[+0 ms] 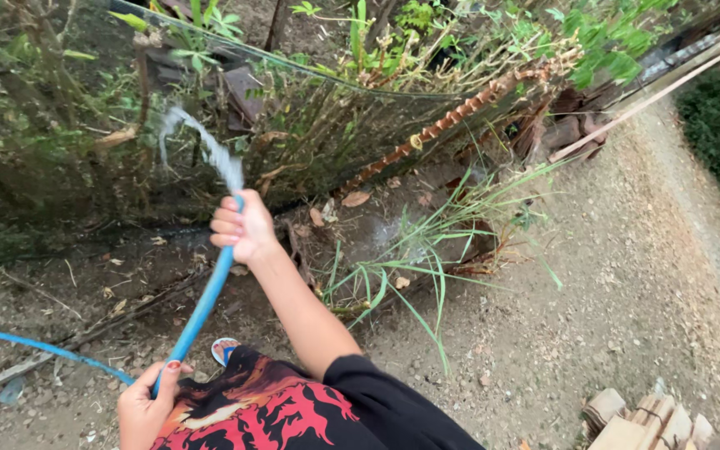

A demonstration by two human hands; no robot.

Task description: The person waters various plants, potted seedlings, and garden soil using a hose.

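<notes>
Thin blue hose (pixel 204 304), water spraying; both hands, right (pixel 243 227) and left (pixel 147 404), grasping it.

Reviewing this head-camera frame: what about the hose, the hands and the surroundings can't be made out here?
- Hose nozzle end: covered by the right hand; only the water spray shows.
- Hose source: runs off the left edge.
- Left hand: partly cut off by the bottom edge.
- Sandal: mostly hidden by the black and red shirt.
- Wood pieces: cut off at the bottom edge.
</notes>
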